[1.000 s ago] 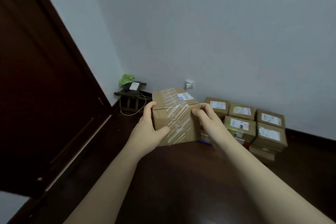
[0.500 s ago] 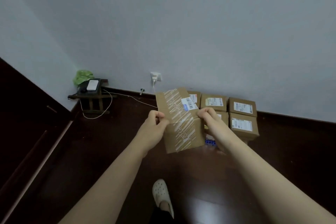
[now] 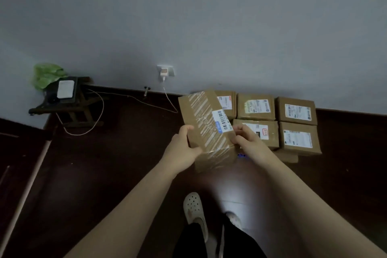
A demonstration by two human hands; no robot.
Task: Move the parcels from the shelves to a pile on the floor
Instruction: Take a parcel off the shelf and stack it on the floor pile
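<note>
Black trouser legs [image 3: 188, 245] and a pale perforated clog [image 3: 194, 213] sit lowest in our view, planted on the dark wooden floor [image 3: 104, 184], with a second clog [image 3: 234, 219] peeping out just beside the first. Our two bare forearms reach forward from there. Our left hand [image 3: 182, 153] grips the near left edge of a brown cardboard parcel [image 3: 201, 123], thumb laid across the top face and the fingers wrapped out of sight underneath. Our right hand [image 3: 248, 142] pinches the parcel's right edge with curled fingers, next to a white barcode label [image 3: 222, 120]. We hold the parcel off the floor, tilted, its top crossed by white striped tape; it hangs in front of the left end of the pile [image 3: 256, 107], and we cannot tell whether it touches the boxes there. That pile is made of brown labelled boxes packed side by side in two rows against the skirting, with at least one more box showing under the front right corner. Further left, a white cable [image 3: 169, 98] drops from a charger in the wall socket [image 3: 165, 71] and trails along the floor to a small dark stool [image 3: 79, 109] in the corner, which carries a flat white device [image 3: 66, 89] and a green plastic bag [image 3: 48, 75]. Behind everything rises the plain grey wall [image 3: 209, 16].
</note>
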